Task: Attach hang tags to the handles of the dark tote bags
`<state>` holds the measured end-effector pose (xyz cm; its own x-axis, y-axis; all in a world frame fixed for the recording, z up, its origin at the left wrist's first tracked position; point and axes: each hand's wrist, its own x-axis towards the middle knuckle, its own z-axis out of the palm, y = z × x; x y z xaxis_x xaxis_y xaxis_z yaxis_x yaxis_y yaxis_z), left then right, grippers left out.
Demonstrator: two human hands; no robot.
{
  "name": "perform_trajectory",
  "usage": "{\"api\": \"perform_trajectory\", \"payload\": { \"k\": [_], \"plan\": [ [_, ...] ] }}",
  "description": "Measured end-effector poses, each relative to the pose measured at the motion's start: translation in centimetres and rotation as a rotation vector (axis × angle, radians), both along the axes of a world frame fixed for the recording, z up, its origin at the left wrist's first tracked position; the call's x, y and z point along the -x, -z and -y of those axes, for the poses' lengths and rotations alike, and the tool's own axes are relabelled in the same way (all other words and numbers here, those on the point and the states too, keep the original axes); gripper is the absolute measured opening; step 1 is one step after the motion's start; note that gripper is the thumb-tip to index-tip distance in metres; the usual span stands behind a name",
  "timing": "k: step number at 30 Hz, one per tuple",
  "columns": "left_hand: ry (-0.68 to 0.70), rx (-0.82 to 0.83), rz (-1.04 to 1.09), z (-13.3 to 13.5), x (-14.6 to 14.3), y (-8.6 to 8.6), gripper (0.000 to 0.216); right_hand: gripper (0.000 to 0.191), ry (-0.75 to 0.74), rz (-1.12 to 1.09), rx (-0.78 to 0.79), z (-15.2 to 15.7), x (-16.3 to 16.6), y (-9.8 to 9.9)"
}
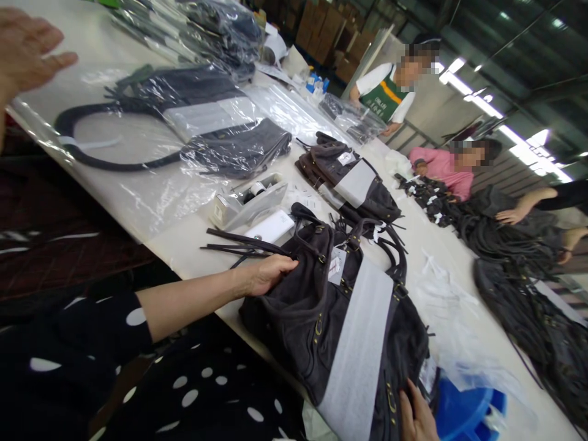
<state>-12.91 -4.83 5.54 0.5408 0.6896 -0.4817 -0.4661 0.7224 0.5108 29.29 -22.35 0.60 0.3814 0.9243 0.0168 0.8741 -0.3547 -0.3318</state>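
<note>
Handbag (333,324) of dark, suede-looking material is laid on the bench (184,254), at its near edge, between both hands. From its creases and slumped sides it is judged to be soft and pliant, of modest weight for its bulk, with a matt face unlikely to slip. Little about it seems fragile apart from the white band (361,343) across its middle, which looks like paper and could be creased or torn. It is best taken by the two ends of its body, with the band, the hang tag (337,265) and the brass-coloured buckles (318,324) left clear.

By the left hand (271,274), one end is gripped near its upper corner. The fingers of the right hand (418,416) are laid against the other end; as that hand is cut off below, whether it is closed on the material cannot be told.

The handles (400,254) are pointed toward the bench's far edge, the base toward the near one. The long axis is set roughly along the near edge, from hand to hand, and is crossed by the band. Beside the right end, a blue container (463,410) is placed.
</note>
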Motion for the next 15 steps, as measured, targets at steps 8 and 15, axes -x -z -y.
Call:
{"api": "perform_trajectory", "payload": {
  "k": [8,15],
  "plan": [
    [0.008,-0.379,-0.552,-1.1,-0.9,-0.5,0.020,0.064,-0.056,0.043,-0.016,0.2,-0.4,0.4],
    [0.264,-0.867,-1.181,-1.7,1.3,1.4,0.019,0.066,-0.026,0.078,-0.084,0.5,0.4,0.6]
  ]
}}
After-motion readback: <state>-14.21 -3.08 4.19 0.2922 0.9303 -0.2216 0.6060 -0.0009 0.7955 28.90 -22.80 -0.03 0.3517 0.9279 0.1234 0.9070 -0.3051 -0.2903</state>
